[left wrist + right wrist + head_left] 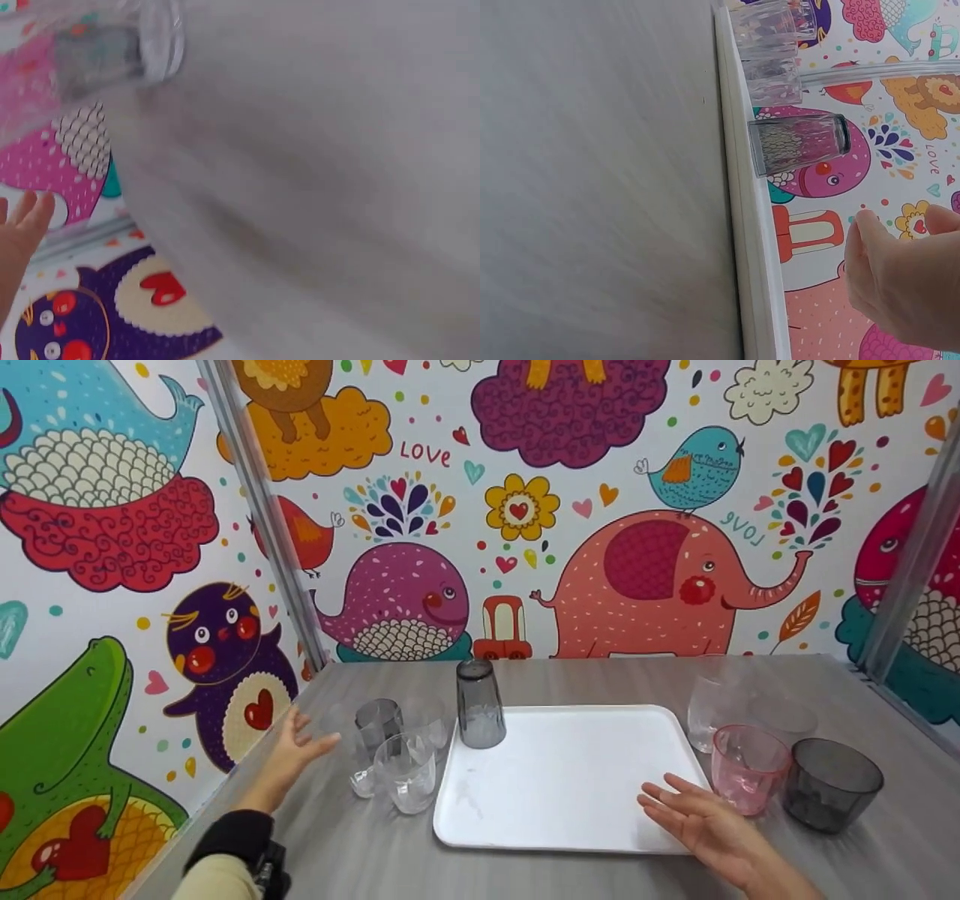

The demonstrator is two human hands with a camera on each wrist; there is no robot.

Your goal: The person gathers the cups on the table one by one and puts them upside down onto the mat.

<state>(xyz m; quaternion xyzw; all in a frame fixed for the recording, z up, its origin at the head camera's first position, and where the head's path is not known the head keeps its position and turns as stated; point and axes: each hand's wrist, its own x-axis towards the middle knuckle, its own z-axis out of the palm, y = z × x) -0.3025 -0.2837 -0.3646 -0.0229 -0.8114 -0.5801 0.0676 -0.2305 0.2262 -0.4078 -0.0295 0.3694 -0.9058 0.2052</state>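
Observation:
A smoky grey glass (480, 709) stands upside down on the back left corner of a white tray (570, 787). My left hand (289, 754) hovers left of a group of glasses, fingers spread and holding nothing. In that group are a clear glass (405, 772) at the front and a smaller grey glass (379, 724) behind. My right hand (701, 821) is over the tray's front right part, its fingers extended, with nothing in it. Beside the tray on the right are a pink glass (750, 772) and a wide dark grey glass (832, 787).
Behind the pink glass stand a tall clear glass (705, 712) and a clear bowl-like glass (784, 716), both faint. Cartoon-printed panels (525, 547) close off the grey table (360, 855) at the back and sides.

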